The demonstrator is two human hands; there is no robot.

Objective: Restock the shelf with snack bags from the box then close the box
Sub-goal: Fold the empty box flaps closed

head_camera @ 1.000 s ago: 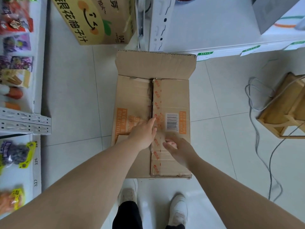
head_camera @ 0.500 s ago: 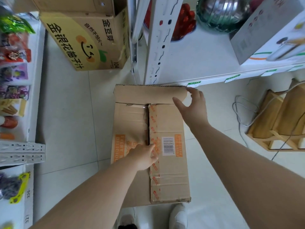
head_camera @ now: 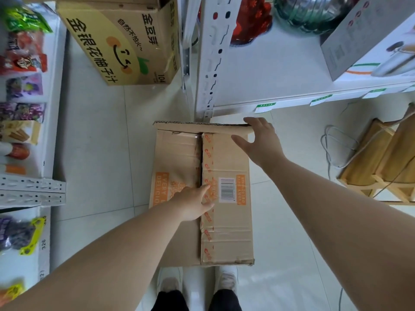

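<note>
A brown cardboard box [head_camera: 226, 221] lies on the floor in front of my feet, its two long flaps folded down and meeting at a taped seam. My left hand [head_camera: 193, 203] presses flat on those flaps near the seam and the barcode label. The far end flap [head_camera: 199, 127] stands nearly on edge. My right hand [head_camera: 258, 140] touches that flap's right corner with spread fingers, thumb on the near side. Snack bags [head_camera: 22, 63] fill the white shelf at the left.
A yellow drink carton [head_camera: 121, 46] stands on the floor beyond the box. A white shelf upright [head_camera: 213, 59] rises right behind the far flap. A wooden rack [head_camera: 386, 160] and loose grey cables [head_camera: 332, 149] lie at the right.
My right hand left the near part of the box top, reached to the far flap's right corner and tipped it up from lying back. My left hand stayed pressing the flaps.
</note>
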